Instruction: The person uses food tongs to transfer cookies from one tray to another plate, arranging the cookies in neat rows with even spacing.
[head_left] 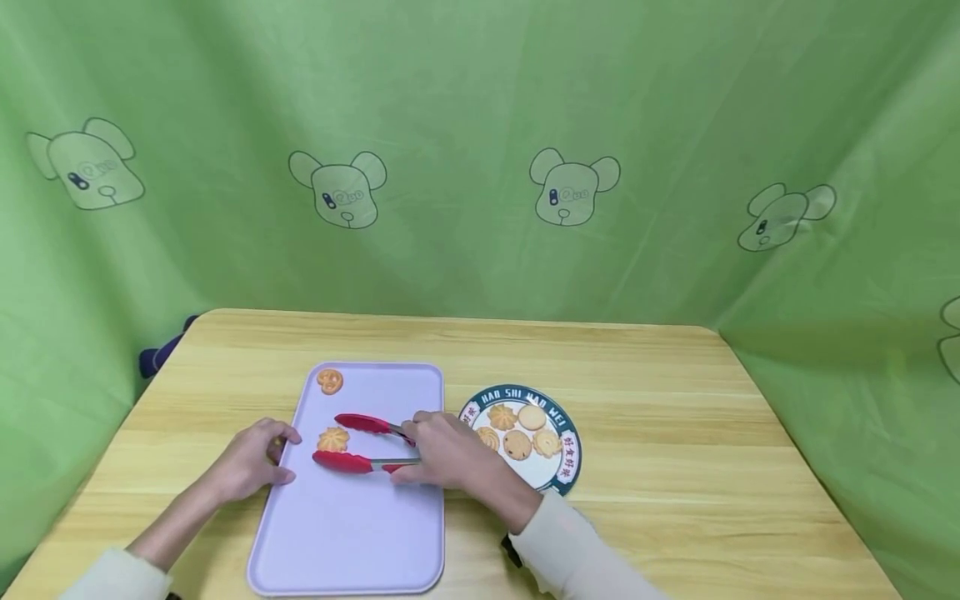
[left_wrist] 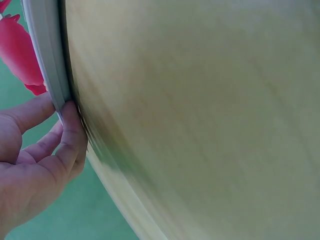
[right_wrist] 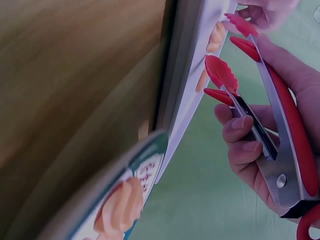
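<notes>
My right hand (head_left: 442, 450) grips red-tipped metal tongs (right_wrist: 282, 120) over the lilac tray (head_left: 345, 533). The tongs' red tips are spread, one on each side of a star-shaped cookie (head_left: 333, 439) lying on the tray. At the tray's left edge, my left hand (head_left: 258, 458) pinches the rim between thumb and fingers, as the left wrist view shows. A pretzel-shaped cookie (head_left: 330, 382) lies in the tray's far left corner. Right of the tray, partly behind my right forearm, is a round plate (head_left: 569, 454) with several cookies, among them a chocolate-chip one (head_left: 517, 445).
Everything stands on a light wooden table (head_left: 675, 433). Green curtain (head_left: 465, 267) with bear-head drawings hangs behind the table and along both sides. Something dark purple (head_left: 155, 358) pokes out beyond the table's far left corner.
</notes>
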